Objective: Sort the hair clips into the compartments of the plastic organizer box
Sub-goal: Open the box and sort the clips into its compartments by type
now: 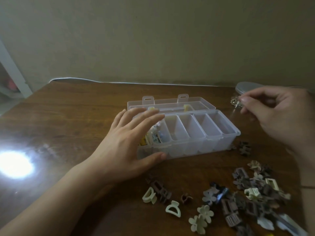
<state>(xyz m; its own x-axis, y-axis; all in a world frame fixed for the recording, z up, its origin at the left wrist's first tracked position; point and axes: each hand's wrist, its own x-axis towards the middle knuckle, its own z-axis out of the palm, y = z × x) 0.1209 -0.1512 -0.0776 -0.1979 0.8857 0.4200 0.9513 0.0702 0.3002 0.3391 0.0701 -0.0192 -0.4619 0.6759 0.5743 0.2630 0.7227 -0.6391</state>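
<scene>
- My left hand (129, 143) lay open and flat over the nine o'clock end of the clear plastic organizer box (187, 143), fingers spread across the end compartments, thumb against the near wall.
- The box sat open on the wooden worktop (71, 116), its lid (170, 103) folded back toward twelve o'clock.
- A few small clips (154, 135) showed in the compartments under my left fingers; the four compartments toward three o'clock looked bare.
- My right hand (279, 114) hung in the air at two o'clock from the box, thumb and fingertips pinched around a small pale metallic clip (236, 101), too blurred to describe further.
- The loose pile of hair clips (242, 200) was spread over the worktop at five o'clock from the box: brown claws, cream flower shapes, cream arched claws.
- One dark brown clip (243, 148) lay just beside the box's three o'clock end.
- A round grey lid (247, 86) rested at the worktop's far edge, behind my right hand.
</scene>
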